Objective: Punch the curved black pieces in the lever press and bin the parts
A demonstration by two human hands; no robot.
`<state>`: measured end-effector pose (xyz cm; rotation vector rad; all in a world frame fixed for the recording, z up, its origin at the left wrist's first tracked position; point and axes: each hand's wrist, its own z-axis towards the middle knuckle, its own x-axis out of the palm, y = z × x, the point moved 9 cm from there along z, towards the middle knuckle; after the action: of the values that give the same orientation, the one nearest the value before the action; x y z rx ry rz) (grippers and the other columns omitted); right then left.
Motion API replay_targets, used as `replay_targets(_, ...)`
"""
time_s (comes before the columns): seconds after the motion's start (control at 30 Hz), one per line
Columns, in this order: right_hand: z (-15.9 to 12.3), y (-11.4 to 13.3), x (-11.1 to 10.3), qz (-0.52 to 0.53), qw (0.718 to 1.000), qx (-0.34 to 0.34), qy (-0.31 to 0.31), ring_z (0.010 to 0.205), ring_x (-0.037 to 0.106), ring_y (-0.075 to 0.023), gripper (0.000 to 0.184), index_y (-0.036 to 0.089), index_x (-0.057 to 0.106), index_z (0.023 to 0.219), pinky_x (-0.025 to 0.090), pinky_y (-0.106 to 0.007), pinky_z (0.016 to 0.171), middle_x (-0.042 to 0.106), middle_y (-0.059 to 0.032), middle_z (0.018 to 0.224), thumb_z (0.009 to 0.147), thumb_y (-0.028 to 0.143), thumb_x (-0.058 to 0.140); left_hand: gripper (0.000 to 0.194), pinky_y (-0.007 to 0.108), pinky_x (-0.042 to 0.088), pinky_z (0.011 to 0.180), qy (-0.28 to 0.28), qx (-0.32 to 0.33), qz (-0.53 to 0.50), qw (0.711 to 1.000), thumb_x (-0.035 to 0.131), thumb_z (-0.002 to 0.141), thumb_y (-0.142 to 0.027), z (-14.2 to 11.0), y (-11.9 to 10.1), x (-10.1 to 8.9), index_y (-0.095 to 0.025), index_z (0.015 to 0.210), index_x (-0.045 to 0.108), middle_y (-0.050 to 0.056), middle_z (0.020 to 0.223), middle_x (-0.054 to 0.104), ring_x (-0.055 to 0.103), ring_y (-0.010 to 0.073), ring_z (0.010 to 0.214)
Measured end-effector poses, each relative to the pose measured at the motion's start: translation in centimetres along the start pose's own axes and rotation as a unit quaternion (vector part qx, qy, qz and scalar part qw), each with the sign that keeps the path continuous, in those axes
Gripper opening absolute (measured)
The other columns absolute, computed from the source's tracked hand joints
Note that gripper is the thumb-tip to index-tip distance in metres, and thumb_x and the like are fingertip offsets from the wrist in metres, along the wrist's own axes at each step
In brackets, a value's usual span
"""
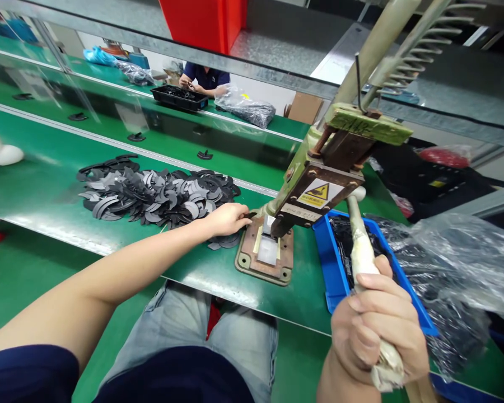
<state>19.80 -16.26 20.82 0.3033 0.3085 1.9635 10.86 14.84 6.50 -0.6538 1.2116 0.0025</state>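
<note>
My right hand (380,324) is wrapped round the tape-covered lever handle (363,254) of a green hand press (319,184). My left hand (230,219) reaches to the left side of the press base (246,260), its fingers pinched together on a small dark part (251,215), mostly hidden by the fingers and the press. The ram comes down close over a small metal block (267,250) on the base. Left of this hand lies a heap of curved black and grey plastic pieces (159,193) on the green bench.
A blue bin (336,280) of black parts stands right of the press, beside clear plastic bags (457,268). Several black parts lie spaced along the green belt (168,146) behind the heap. Across it, a person (205,78) works at a black tray (180,98). A red bin (204,22) sits on the shelf above.
</note>
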Motion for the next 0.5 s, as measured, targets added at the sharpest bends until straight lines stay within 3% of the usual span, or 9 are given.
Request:
replay_targets(0.1,0.0,0.1,-0.1,0.006,1.0,-0.005,-0.001,0.071,0.062,-0.0231,0.042,0.025,0.046,0.057,0.056,-0.07,0.095,0.058,0.0019,0.064,0.086,0.042,0.069,0.017,0.03,0.05,0.073,-0.003,-0.016,-0.031,0.999,0.061,0.098,-0.031,-0.5,0.2,0.3,-0.019,0.086,0.064,0.006,0.086,0.072,0.068,0.0201,0.081)
replay_targets(0.2,-0.1,0.0,-0.1,0.01,1.0,-0.007,0.002,0.074,0.063,-0.022,0.042,0.024,0.045,0.057,0.056,-0.067,0.097,0.059,0.0028,0.065,0.087,0.042,0.069,0.011,0.028,0.051,0.064,-0.016,-0.097,-0.173,0.98,0.064,0.097,-0.03,-0.7,1.3,-0.2,-0.02,0.094,0.059,0.002,0.079,0.07,0.069,0.017,0.071)
replay_targets(0.33,-0.1,0.1,0.0,0.029,0.999,-0.03,0.009,0.075,0.066,-0.0185,0.042,0.023,0.044,0.058,0.058,-0.06,0.1,0.058,0.004,0.065,0.088,0.038,0.07,0.014,0.023,0.05,0.052,0.093,-0.179,-0.374,0.905,0.064,0.099,-0.027,-0.7,0.2,1.9,-0.019,0.094,0.053,0.0,0.066,0.069,0.066,0.0139,0.053)
replay_targets(0.4,-0.1,0.3,0.0,0.032,0.999,-0.037,0.01,0.076,0.067,-0.0174,0.042,0.022,0.044,0.059,0.058,-0.058,0.101,0.058,0.0044,0.066,0.089,0.035,0.069,0.019,0.022,0.05,0.051,0.137,-0.192,-0.401,0.885,0.066,0.099,-0.027,-0.7,-1.2,2.9,-0.018,0.089,0.052,0.002,0.063,0.07,0.065,0.013,0.05)
replay_targets(0.5,0.0,0.3,0.1,0.03,0.999,-0.029,0.024,0.079,0.067,-0.0169,0.039,0.022,0.046,0.061,0.057,-0.06,0.103,0.06,0.0045,0.068,0.09,0.035,0.068,0.022,0.02,0.049,0.049,0.154,-0.203,-0.423,0.869,0.066,0.099,-0.024,-0.5,-2.8,4.1,-0.019,0.086,0.05,0.002,0.06,0.07,0.064,0.0121,0.047)
